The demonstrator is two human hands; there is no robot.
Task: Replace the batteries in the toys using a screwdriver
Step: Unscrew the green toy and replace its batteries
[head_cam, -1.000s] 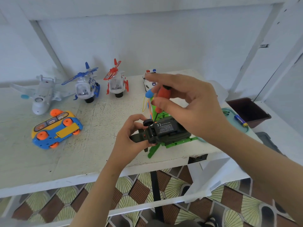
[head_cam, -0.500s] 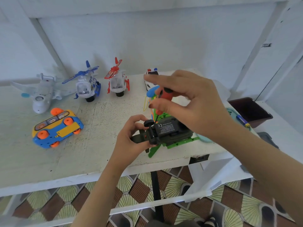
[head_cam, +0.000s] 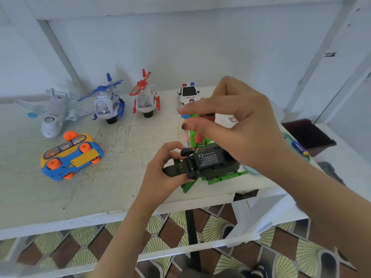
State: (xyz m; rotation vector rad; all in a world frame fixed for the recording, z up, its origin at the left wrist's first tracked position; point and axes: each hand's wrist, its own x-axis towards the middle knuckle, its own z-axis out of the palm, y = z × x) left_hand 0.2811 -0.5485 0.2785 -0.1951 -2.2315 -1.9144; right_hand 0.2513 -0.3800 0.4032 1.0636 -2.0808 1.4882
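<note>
A dark olive-green plastic toy helicopter (head_cam: 212,163) lies belly-up near the front edge of the worn, white-painted bench (head_cam: 112,177), with its bright green rotor blades (head_cam: 226,177) underneath it. The upturned belly has a flat panel with a white "CE" mark and several lines of white print too small to read.

The left hand (head_cam: 160,173) holds the toy at its tail end, with the fingers (head_cam: 172,145) curled around it next to a small black wheel. The right hand (head_cam: 241,125) is above the toy. Its thumb and forefinger are pinched together on a red-handled screwdriver (head_cam: 199,138), which stands nearly upright. The thin black shaft points down onto the belly beside the CE mark. Whether the tip sits in a screw cannot be made out.

Along the back of the bench stand four toys:
- a white plastic aeroplane (head_cam: 52,113)
- a white helicopter with blue blades (head_cam: 106,105)
- a white helicopter with red blades (head_cam: 145,101)
- a white police car (head_cam: 188,93) with "POLICE" on its bonnet and red and blue roof lights

A blue and yellow bus with orange wheels (head_cam: 70,155) lies upside down at the left.

To the right, a blue cylindrical battery with a yellow end (head_cam: 299,147) lies on a pale teal round tray (head_cam: 249,171), just beside a dark brown plastic bin (head_cam: 309,135).
</note>
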